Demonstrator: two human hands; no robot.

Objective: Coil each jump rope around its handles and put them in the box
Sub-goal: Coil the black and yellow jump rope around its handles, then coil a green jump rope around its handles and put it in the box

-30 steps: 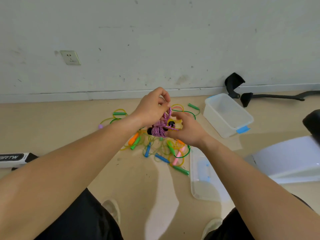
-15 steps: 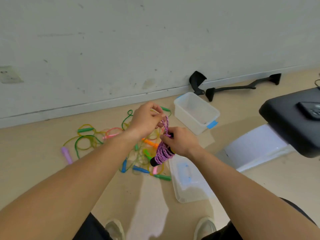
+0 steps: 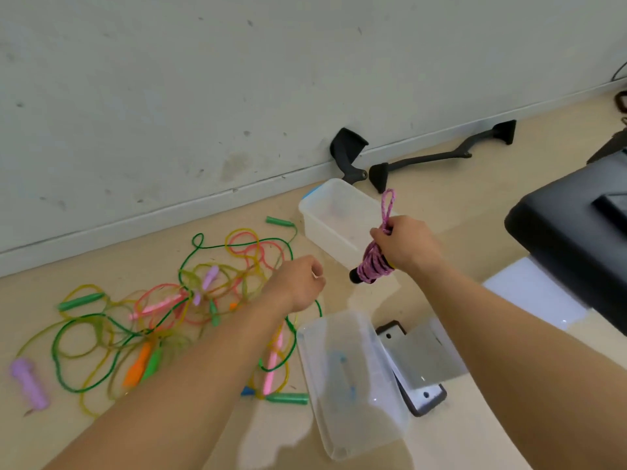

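My right hand point(image 3: 403, 244) grips a pink jump rope point(image 3: 373, 266) coiled round its black handles, with a loop of cord sticking up above my fist. It hangs just in front of the clear plastic box point(image 3: 334, 215), near the box's right corner. My left hand point(image 3: 298, 279) hovers to the left with its fingers curled and holds nothing. On the floor at the left lies a tangle of loose jump ropes point(image 3: 163, 317) in green, yellow and pink, with green, pink, orange and purple handles.
The box's clear lid point(image 3: 349, 378) lies on the floor below my hands, beside a metal plate point(image 3: 420, 361). Black brackets point(image 3: 437, 157) lie along the wall's base. A black stand point(image 3: 576, 239) with a white base fills the right edge.
My left hand has let go of the pink rope and drawn back to the left. My right hand has carried the coiled rope right, up to the box. The view has swung right.
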